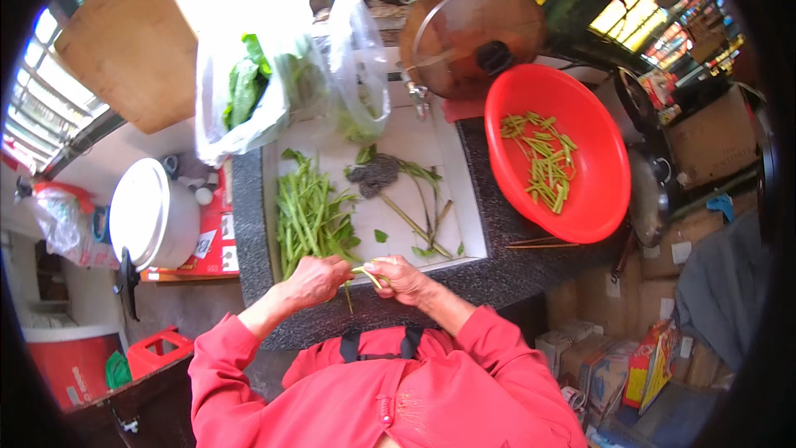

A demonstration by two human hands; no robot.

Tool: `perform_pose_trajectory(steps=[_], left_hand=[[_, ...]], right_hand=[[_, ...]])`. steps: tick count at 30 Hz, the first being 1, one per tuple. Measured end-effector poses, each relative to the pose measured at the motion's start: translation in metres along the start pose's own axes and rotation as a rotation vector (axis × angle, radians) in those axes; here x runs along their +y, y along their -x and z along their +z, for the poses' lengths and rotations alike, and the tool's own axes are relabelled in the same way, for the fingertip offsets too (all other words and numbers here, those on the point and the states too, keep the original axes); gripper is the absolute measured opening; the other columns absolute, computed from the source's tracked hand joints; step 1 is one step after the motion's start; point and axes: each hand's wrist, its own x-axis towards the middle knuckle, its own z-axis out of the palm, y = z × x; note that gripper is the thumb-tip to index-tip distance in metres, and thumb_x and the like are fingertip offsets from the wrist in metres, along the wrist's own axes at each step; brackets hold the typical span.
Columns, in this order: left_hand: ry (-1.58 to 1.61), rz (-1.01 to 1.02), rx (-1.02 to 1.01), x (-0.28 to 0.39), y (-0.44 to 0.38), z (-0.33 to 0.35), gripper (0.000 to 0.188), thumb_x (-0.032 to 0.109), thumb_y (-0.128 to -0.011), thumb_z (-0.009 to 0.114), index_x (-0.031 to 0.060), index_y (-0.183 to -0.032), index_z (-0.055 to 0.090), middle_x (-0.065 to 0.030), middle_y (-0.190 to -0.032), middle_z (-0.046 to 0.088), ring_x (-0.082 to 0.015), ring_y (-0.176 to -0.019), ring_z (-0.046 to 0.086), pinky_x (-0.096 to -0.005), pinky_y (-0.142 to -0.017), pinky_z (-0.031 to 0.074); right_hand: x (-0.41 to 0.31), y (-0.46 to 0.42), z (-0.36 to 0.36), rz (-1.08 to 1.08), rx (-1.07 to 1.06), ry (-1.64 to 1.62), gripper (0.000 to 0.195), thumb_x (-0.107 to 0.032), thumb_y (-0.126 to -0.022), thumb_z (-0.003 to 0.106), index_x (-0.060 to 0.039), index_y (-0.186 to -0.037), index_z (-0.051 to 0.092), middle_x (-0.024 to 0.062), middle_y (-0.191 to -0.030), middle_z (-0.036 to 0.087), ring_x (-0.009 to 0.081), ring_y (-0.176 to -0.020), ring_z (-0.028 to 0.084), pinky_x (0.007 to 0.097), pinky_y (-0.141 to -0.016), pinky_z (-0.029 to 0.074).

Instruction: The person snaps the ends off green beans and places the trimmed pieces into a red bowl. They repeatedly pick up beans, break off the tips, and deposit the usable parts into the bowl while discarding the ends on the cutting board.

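My left hand (318, 280) and my right hand (400, 279) meet over the near rim of a white-tiled sink (457, 186). Thin green vegetable stems (368, 272) are pinched between them, with short pieces in my right fingers. Beside my left hand, a heap of leafy green stalks (311, 208) fills the sink's left side. A dark scouring pad (376, 175), loose stalks (407, 221) and a few torn leaves lie further right. On the counter to the right, a red plastic basin (600, 199) holds many short cut stems (550, 165).
Plastic bags with greens (249, 87) hang over the sink's far side, near a metal tap (420, 99). A glass lid (479, 37) leans behind the basin. Chopsticks (541, 244) lie on the dark stone counter (311, 317). A white lidded pot (155, 214) stands left; cardboard boxes (612, 298) are stacked right.
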Motion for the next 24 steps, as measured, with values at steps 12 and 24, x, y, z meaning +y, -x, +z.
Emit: perform_pose_trajectory(steps=[12,24], left_hand=[[1.362,-0.739,0.004,0.037,-0.002,-0.01,0.023,0.026,-0.093,0.053,0.0053,-0.084,0.057,0.0006,-0.061,0.05,-0.0077,-0.044,0.044,-0.022,-0.039,0.033],[1.411,-0.757,-0.041,0.011,0.001,0.025,0.023,0.026,-0.095,0.048,0.0049,-0.094,0.056,-0.0011,-0.071,0.056,-0.0084,-0.056,0.053,-0.0211,-0.048,0.042]], right_hand=[[-0.135,0.089,0.018,-1.39,1.059,1.2,0.018,-0.004,-0.087,0.057,-0.0008,-0.105,0.057,0.0138,-0.096,0.062,0.0245,-0.083,0.063,0.0333,-0.074,0.051],[-0.143,0.104,0.014,-1.236,0.921,1.743,0.012,-0.006,-0.085,0.054,-0.0018,-0.091,0.063,0.0113,-0.081,0.061,0.0268,-0.075,0.057,0.0372,-0.07,0.046]])
